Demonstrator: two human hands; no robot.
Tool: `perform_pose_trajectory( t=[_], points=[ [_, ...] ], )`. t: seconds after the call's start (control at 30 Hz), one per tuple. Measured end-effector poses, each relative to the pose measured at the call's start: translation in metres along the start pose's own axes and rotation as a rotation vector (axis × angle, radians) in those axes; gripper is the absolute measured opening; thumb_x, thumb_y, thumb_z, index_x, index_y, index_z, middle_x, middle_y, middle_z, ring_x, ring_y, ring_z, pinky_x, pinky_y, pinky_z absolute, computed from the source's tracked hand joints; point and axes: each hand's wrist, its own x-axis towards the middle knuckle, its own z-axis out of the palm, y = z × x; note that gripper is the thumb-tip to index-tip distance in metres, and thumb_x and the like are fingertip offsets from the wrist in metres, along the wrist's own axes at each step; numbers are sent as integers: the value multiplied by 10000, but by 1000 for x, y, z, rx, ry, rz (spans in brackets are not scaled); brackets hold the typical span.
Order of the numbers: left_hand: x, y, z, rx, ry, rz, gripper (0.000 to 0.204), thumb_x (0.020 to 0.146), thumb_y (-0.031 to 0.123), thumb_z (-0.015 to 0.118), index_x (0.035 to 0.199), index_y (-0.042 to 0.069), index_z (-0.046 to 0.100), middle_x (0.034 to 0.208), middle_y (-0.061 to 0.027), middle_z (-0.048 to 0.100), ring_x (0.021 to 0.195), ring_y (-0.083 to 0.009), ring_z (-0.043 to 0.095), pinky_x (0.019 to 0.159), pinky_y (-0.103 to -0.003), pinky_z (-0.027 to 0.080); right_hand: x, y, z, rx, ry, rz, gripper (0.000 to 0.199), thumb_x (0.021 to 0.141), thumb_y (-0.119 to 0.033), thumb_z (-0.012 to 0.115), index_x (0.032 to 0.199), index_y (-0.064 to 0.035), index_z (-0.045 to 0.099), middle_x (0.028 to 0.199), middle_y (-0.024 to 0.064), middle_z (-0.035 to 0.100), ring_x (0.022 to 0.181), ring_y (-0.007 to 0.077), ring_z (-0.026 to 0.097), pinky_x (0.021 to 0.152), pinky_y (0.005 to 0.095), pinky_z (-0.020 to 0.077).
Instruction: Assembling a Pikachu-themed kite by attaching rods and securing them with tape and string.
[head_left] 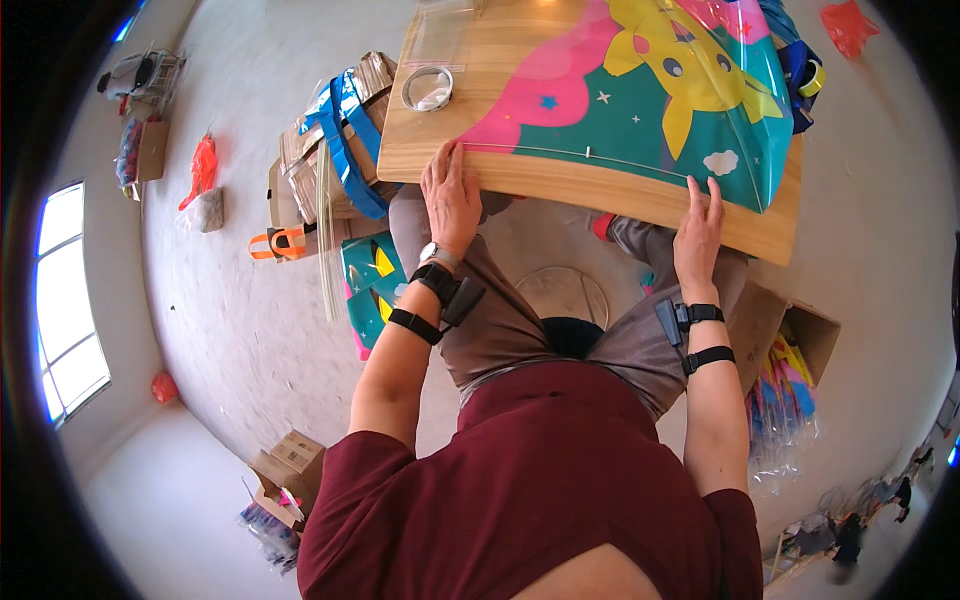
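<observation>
A large kite (620, 115) of thin sheet, pink and teal with a yellow cartoon animal, lies on the wooden table (560, 178). Along its near edge runs a thin white rod (588, 153) with a small fitting near its middle. My left hand (452, 203) rests at the table's near edge, fingers stretched out, their tips beside the rod's left end and the pink corner. At the rod's other end, my right hand (699, 235) is open, fingertips touching the teal edge. What lies under the fingertips is hidden.
A roll of tape (427, 90) sits on the table's left, by a clear plastic bag (440, 38). Bundled cardboard with a blue strap (350, 145) and pale rods (328, 235) stand left of my legs. An open carton (808, 335) of packaged goods is at right.
</observation>
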Motion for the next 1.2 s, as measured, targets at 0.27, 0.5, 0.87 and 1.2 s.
perform_pose_trajectory(
  t=[0.27,0.5,0.87,1.2],
  points=[
    [1,2,0,9,18,16,439,955,122,563,1383,32,534,1424,-161,497,1316,-368,448,1128,-463,325,0,0,1,-4,-4,-10,538,942,54,489,1456,-103,463,1491,202,363,1341,414,407,1107,490,385],
    [2,4,3,35,9,-11,451,951,127,576,1392,48,528,1427,-149,493,1318,-361,447,1123,-462,332,0,1,1,-15,17,-21,547,925,49,504,1450,-98,466,1492,193,367,1340,410,409,1121,493,371],
    [3,6,3,39,-8,-10,483,921,109,592,1394,38,524,1422,-150,498,1308,-359,456,1124,-465,332,0,6,4,-8,36,0,495,957,14,496,1446,-9,420,1487,191,380,1343,393,414,1122,469,374],
    [4,7,3,34,11,13,488,920,109,591,1394,20,518,1421,-166,496,1312,-365,451,1128,-468,327,-1,6,3,-19,1,8,499,961,7,495,1454,-39,430,1499,198,358,1352,402,406,1126,474,369]
  ],
)
